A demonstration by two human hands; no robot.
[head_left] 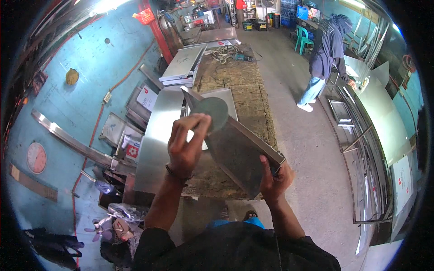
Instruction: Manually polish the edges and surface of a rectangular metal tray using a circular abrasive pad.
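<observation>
My left hand [186, 141] pinches the edge of a flat, round grey-green disc [214, 116] between thumb and fingers. The disc overlaps the upper part of a folded sheet-metal panel [237, 156]; whether it presses on the metal I cannot tell. My right hand [275, 179] grips the panel's near right corner, thumb on the inner face and fingers round the outside. The panel is held tilted above the workbench [246, 99], its bent edge running from upper left to lower right. Behind the disc a shiny metal piece [224, 95] is partly hidden on the bench.
A wide bright metal sheet [158, 135] lies along the bench's left side. Farther back are stacked metal panels [183, 63], a coiled cable [224, 53] and a blue-green power tool [244, 57]. Another person [326, 52] stands at the right, beside a rack of metal strips [368, 149].
</observation>
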